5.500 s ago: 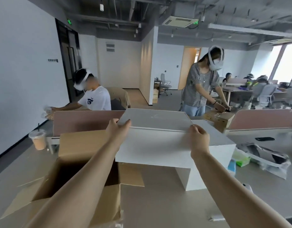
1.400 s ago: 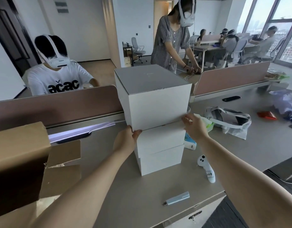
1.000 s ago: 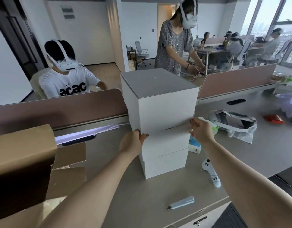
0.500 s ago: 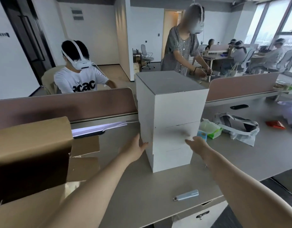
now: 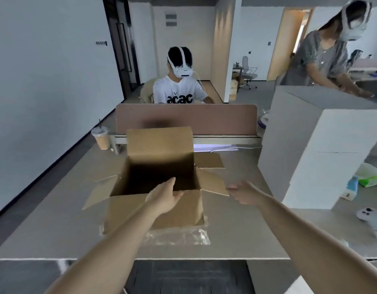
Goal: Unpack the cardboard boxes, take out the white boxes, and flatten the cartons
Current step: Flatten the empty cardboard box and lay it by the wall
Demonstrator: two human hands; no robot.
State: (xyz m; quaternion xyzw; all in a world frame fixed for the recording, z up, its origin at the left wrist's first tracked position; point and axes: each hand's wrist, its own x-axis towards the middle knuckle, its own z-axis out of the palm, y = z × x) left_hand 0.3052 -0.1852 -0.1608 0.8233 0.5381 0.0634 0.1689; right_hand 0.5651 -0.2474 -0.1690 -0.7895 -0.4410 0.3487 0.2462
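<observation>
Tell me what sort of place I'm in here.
Most likely an open-plan office: a grey desk backed by a low divider panel, a person in a headset seated beyond it, and a swivel office chair further back.

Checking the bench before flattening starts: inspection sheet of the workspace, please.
Surface: grey desk.
Job's things: carton open, flaps out, inside too dark to tell the contents; white boxes stacked at right.
Clutter: film in front of the carton; cup far left; controller and green packet at right.
Hands: left hand open over the carton's near rim; right hand at the right flap, grip unclear.
Cables: thin white cable below the divider.
Surroundings: seated person and standing person, both in headsets, beyond the divider.
</observation>
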